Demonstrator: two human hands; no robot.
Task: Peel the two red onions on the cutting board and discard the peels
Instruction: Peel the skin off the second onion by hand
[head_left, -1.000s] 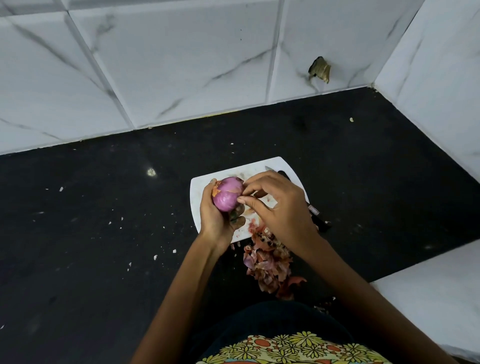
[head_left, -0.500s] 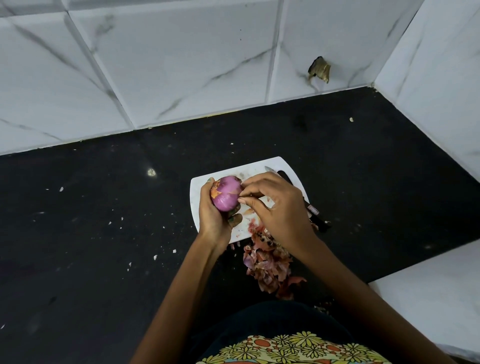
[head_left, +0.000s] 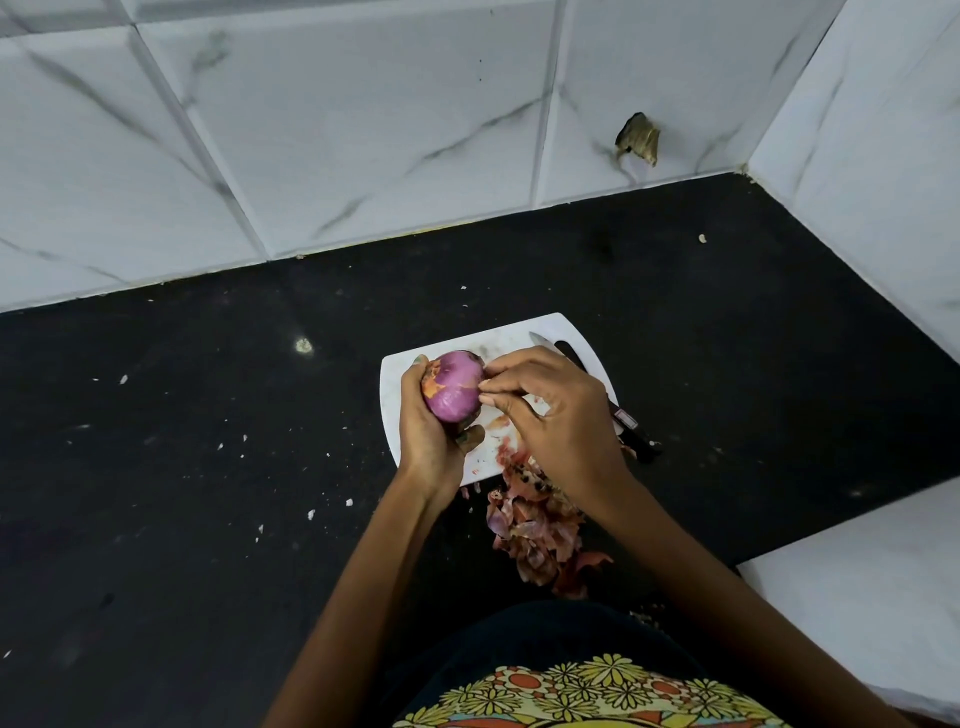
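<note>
My left hand (head_left: 434, 441) grips a purple-red onion (head_left: 453, 385) from below and holds it just above the white cutting board (head_left: 402, 364). A patch of orange skin still clings to the onion's left side. My right hand (head_left: 561, 415) is at the onion's right side, its fingertips pinching at the skin there. A heap of reddish onion peels (head_left: 535, 525) lies on the black counter at the board's near edge. Only one onion shows in the head view; a second one is not visible.
A black-handled knife (head_left: 618, 415) lies along the board's right edge, partly under my right hand. White tiled walls close off the back and right. A white ledge (head_left: 872, 597) sits at the near right. Small white crumbs dot the black counter (head_left: 208, 441).
My right hand's fingertips have shifted slightly up along the onion's right side. My left hand has turned the onion a little. The peel heap and knife have not moved.
</note>
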